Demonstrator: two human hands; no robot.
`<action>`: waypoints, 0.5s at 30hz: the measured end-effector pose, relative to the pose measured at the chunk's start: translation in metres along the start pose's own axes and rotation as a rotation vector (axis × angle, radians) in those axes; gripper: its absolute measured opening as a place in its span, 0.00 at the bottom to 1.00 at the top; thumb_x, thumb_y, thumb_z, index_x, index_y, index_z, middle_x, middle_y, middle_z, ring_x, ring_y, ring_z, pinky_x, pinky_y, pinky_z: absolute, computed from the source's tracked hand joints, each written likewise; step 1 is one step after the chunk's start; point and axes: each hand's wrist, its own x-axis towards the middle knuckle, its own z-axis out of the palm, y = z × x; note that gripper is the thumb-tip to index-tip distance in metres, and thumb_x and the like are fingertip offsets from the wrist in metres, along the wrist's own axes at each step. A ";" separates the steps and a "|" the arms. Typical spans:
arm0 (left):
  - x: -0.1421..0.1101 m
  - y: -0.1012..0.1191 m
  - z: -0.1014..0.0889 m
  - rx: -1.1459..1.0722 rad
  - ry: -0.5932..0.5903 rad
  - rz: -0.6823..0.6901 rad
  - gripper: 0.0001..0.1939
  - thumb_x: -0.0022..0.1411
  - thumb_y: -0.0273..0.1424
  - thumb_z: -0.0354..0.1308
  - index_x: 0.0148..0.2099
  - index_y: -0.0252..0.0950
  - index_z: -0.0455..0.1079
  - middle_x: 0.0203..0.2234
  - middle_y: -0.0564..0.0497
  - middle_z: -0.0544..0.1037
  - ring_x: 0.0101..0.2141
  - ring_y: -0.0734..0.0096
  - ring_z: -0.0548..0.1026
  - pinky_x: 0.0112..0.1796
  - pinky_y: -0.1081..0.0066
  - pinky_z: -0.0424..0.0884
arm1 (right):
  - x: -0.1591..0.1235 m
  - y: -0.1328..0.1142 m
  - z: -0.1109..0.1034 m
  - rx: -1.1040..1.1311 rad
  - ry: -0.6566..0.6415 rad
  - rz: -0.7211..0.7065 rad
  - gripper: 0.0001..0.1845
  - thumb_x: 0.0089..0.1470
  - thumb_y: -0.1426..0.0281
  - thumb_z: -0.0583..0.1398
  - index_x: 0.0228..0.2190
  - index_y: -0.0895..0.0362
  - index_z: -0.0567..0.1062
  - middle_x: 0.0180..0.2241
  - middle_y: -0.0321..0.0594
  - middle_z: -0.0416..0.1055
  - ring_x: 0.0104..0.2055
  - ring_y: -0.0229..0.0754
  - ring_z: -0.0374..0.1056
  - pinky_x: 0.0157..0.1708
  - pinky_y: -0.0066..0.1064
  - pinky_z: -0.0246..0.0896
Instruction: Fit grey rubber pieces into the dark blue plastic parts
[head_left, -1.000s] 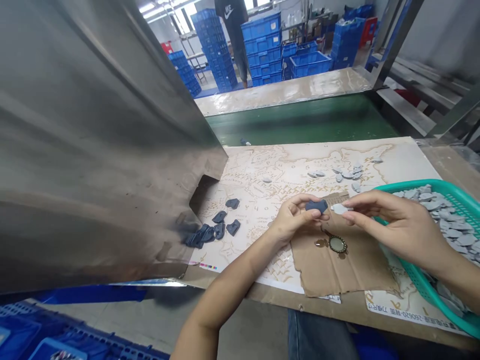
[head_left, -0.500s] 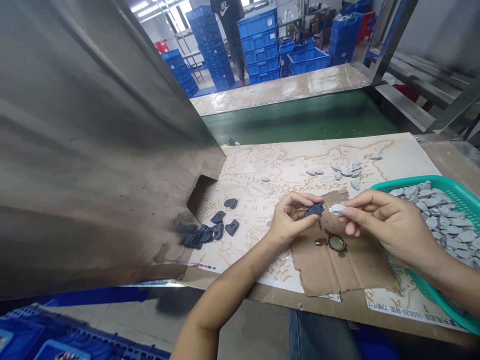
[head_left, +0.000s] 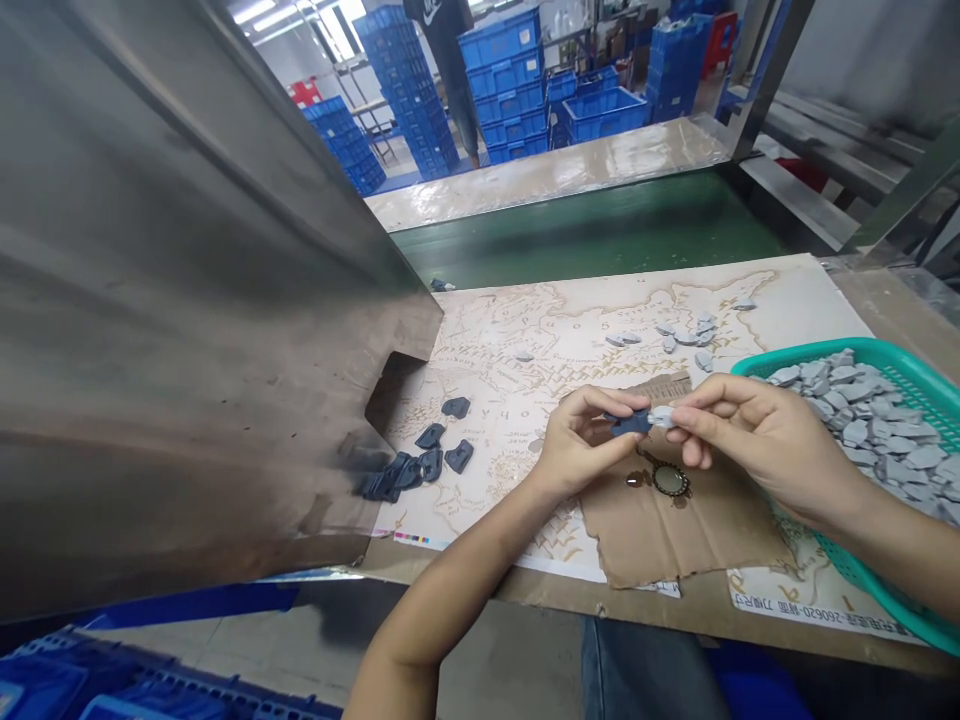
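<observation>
My left hand (head_left: 581, 445) pinches a dark blue rubbery piece (head_left: 630, 423) between thumb and fingers. My right hand (head_left: 750, 428) holds a pale grey piece (head_left: 661, 416) in its fingertips, pressed against the dark piece's right end. Below them, a torn cardboard sheet (head_left: 679, 530) lies on a printed map sheet (head_left: 600, 320). A round brass-rimmed pendant (head_left: 669, 480) rests on the cardboard. Several dark blue pieces (head_left: 420, 455) lie left of my left hand, and several grey pieces (head_left: 682, 338) lie beyond my hands. A teal plastic basket (head_left: 847, 350) of grey pieces sits under my right forearm.
A large stainless steel shroud (head_left: 187, 300) fills the left side, with a notch near the map. Beyond the table runs a green conveyor belt (head_left: 585, 230). Far back, a person (head_left: 442, 50) stands among stacked blue crates (head_left: 510, 90).
The grey piece has moved left and now touches the dark piece. Both hands have drawn closer together. The whole view has shifted slightly as my head moved.
</observation>
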 end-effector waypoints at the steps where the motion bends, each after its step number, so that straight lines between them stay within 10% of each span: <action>1: -0.001 0.001 0.000 0.018 0.001 0.003 0.15 0.54 0.41 0.67 0.34 0.37 0.67 0.37 0.47 0.81 0.42 0.66 0.79 0.39 0.68 0.76 | 0.000 0.000 0.000 -0.004 0.001 0.001 0.30 0.38 0.42 0.67 0.24 0.57 0.71 0.16 0.36 0.69 0.22 0.38 0.69 0.22 0.28 0.67; 15: 0.002 0.005 -0.004 0.351 -0.069 0.288 0.03 0.60 0.31 0.61 0.33 0.39 0.73 0.35 0.48 0.82 0.37 0.68 0.80 0.41 0.64 0.76 | -0.002 0.000 0.001 -0.026 -0.031 0.060 0.31 0.34 0.42 0.69 0.22 0.58 0.71 0.17 0.36 0.68 0.18 0.34 0.63 0.18 0.26 0.62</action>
